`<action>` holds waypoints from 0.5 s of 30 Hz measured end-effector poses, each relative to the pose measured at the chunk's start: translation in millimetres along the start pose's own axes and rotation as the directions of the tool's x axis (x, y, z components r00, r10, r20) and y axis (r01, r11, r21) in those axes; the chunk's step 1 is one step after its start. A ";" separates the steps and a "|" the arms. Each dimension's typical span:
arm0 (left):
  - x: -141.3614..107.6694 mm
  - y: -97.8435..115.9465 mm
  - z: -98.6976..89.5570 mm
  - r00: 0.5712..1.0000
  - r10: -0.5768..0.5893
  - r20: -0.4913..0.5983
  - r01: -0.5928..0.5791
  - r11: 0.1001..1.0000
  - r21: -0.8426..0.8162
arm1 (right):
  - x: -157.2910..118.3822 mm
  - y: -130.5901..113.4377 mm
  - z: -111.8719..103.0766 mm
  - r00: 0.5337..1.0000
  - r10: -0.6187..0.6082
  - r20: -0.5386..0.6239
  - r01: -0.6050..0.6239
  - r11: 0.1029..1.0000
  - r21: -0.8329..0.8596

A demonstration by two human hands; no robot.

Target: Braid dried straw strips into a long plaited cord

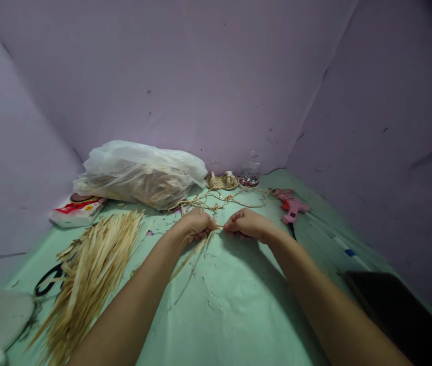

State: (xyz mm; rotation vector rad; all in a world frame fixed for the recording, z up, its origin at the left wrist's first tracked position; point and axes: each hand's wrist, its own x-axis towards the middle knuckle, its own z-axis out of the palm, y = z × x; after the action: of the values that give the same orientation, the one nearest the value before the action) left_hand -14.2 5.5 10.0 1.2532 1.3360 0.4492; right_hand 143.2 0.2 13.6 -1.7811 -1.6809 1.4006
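Observation:
My left hand [201, 223] is closed in a pinch around dry straw-coloured fibre strands [205, 244], whose loose ends trail down towards me. Opposite it, my right hand [242, 223] pinches the other end of a short piece of twisted fibre cord [219, 226] that spans the small gap between the hands. Just beyond my fingers, a length of braided fibre cord [235, 197] lies in loose curves on the table. Left of my left forearm is a thick bundle of flat dried fibre strips [97, 274].
A plastic bag [143, 175] of dried fibre lies at the back left, beside a red-and-white packet [81, 211]. Behind the cord sit a woven piece [222, 181] and a clear tub of beads [249, 180]. A pink glue gun [291, 206], glue sticks [341, 246] and a dark flat object [395, 310] lie right; black-handled scissors [48, 279] left.

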 end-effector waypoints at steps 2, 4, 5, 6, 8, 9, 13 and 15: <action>0.7 -1.0 -0.4 1.000 -0.005 -0.009 0.005 1.000 0.001 | -1.6 0.0 -10.1 0.993 -0.011 -0.120 -0.005 0.991 -0.132; 2.0 -2.9 -1.4 1.000 -0.005 -0.010 0.005 1.000 -0.007 | -2.8 -1.5 -14.9 0.962 -0.039 -0.269 -0.010 0.984 -0.180; 2.6 -4.0 -2.0 1.000 -0.004 -0.001 0.004 1.000 -0.020 | -3.1 -2.7 -15.0 0.950 -0.049 -0.309 -0.001 0.987 -0.159; 3.3 -5.0 -2.6 1.000 -0.001 0.014 0.002 0.999 -0.037 | -3.1 -4.0 -13.8 0.946 -0.053 -0.319 0.015 0.993 -0.121; 4.1 -6.6 -3.7 0.999 0.007 0.053 -0.004 0.997 -0.071 | -2.6 -6.6 -9.7 0.954 -0.064 -0.294 0.054 0.998 -0.043; 4.4 -7.1 -4.2 0.997 0.009 0.074 -0.003 0.996 -0.087 | -2.5 -7.8 -7.5 0.955 -0.071 -0.288 0.068 0.998 -0.020; 3.5 -7.2 -3.5 0.996 0.008 0.090 0.001 0.995 -0.101 | -7.6 -14.5 -0.5 0.928 -0.165 -0.335 0.191 0.981 0.046; 2.9 -7.1 -1.0 0.999 -0.006 0.046 0.009 0.998 -0.063 | -14.8 -21.3 4.2 0.922 -0.214 -0.324 0.258 0.961 0.099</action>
State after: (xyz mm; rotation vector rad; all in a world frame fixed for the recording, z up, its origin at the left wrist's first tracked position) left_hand -17.1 5.9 2.8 1.1990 1.2783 0.4523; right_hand 130.1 -9.2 34.4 -1.5643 -1.5298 1.0445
